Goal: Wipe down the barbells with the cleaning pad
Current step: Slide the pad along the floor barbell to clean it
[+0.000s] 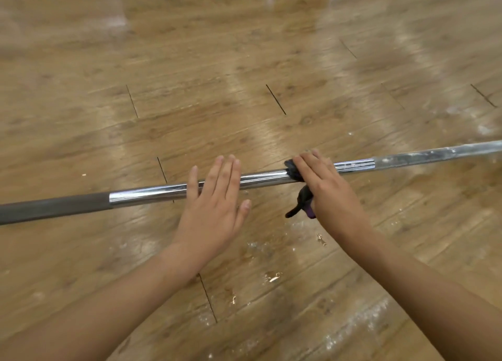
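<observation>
Dark cloth shows from under the right hand (pixel 323 181): this is the cleaning pad (pixel 292 170), folded over the bar with a loose tail hanging off the near side towards 6 o'clock. The fingers of that hand lie fairly straight across the pad and press it down onto the metal; the thumb is hidden, so I cannot tell whether it also pinches the tail. At 9 o'clock from it, a little apart, the left hand (pixel 217 206) rests flat with fingers straight and close together, laid across the barbell (pixel 260 177) as if to steady it and curled round nothing. The barbell lies on the wooden floor (pixel 244 62), running from 9 o'clock to 3 o'clock across the view and tilting slightly up to the right. The chrome stretch under and between the two hands gleams cleanly, which suggests this middle part has been wiped. Beyond the right hand, towards 3 o'clock, a short bright stretch gives way to a length streaked with whitish, dusty marks, so that end looks not yet done. Towards 9 o'clock the bar turns matt dark grey, and whether that part is clean cannot be read. Pale smears and flecks lie on the floor near the forearms. By this showing the job is partway along on this one bar; no other barbell is in view.
</observation>
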The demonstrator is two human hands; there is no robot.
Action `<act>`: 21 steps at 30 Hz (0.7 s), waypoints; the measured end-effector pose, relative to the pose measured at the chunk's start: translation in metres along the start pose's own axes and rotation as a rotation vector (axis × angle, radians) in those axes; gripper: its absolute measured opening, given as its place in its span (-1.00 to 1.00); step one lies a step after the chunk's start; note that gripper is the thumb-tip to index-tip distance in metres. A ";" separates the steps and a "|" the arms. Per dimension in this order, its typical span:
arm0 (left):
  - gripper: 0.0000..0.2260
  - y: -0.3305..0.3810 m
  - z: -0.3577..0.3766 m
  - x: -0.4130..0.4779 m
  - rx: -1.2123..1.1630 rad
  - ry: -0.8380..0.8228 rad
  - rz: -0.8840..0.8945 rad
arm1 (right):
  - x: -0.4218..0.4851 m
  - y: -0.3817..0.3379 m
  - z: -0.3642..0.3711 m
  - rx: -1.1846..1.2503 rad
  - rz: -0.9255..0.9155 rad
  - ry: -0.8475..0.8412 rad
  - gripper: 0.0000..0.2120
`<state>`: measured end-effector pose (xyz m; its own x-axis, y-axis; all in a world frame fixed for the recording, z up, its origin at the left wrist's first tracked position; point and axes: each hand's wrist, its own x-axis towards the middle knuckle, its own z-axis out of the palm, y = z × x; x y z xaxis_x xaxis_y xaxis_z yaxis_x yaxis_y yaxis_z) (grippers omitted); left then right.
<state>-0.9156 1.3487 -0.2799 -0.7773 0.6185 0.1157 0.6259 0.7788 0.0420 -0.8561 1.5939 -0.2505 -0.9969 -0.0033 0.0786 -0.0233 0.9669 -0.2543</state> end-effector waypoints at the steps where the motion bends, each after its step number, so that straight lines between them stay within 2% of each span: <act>1: -0.38 -0.002 0.001 0.004 -0.012 0.005 0.001 | 0.004 0.001 -0.001 -0.013 0.023 -0.018 -0.08; 8: -0.40 -0.012 -0.002 0.029 -0.044 0.009 -0.014 | 0.056 0.006 -0.025 -0.004 0.046 -0.219 -0.21; 10: -0.39 -0.015 -0.004 0.035 -0.064 -0.024 -0.008 | 0.063 0.004 -0.032 -0.002 0.058 -0.273 -0.16; 17: -0.32 -0.047 -0.030 0.067 -0.191 -0.290 0.223 | 0.089 -0.010 -0.038 -0.148 0.107 -0.463 -0.03; 20: -0.30 -0.062 -0.037 0.085 -0.165 -0.495 0.317 | 0.096 -0.002 -0.038 -0.191 0.055 -0.499 0.04; 21: -0.25 -0.063 -0.038 0.088 -0.143 -0.508 0.324 | 0.098 0.001 -0.040 -0.197 0.022 -0.501 0.05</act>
<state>-1.0212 1.3500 -0.2350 -0.4579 0.8212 -0.3405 0.8102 0.5431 0.2204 -0.9504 1.6049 -0.2050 -0.9120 -0.0574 -0.4062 -0.0355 0.9975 -0.0614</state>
